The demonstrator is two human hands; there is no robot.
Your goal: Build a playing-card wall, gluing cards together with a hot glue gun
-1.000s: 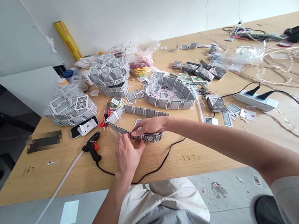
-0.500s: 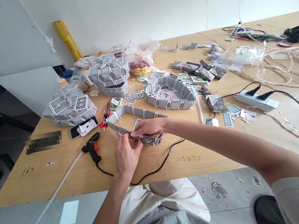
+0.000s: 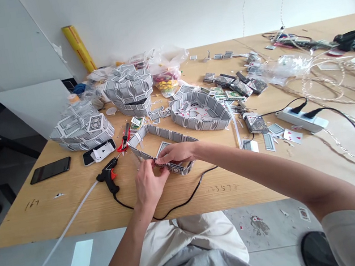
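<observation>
A heart-like frame of folded playing cards (image 3: pixel 172 134), joined edge to edge into a low standing wall, sits on the table before me. My left hand (image 3: pixel 150 182) pinches its near-left wall from the outside. Reaching across from the right, my right hand (image 3: pixel 176 152) grips the same wall from the inner side, its fingertips close to the left ones. One patterned card (image 3: pixel 162 147) shows inside the frame, partly covered by my right hand. A black glue gun (image 3: pixel 108 175) with an orange trigger lies left of my hands, a long white glue stick (image 3: pixel 72 218) trailing from its back.
Behind the frame stand a card-built open box (image 3: pixel 203 125) with loose cards in it and two lidded card boxes (image 3: pixel 129 86) (image 3: pixel 81 128). Red-handled pliers (image 3: pixel 124 139) and two phones (image 3: pixel 50 169) lie leftward. A power strip (image 3: pixel 303 120), cables and card packs (image 3: pixel 255 122) occupy the right.
Both hands stay at the same spot on the card frame, with only a very slight shift of the fingers. The whole view has moved a little.
</observation>
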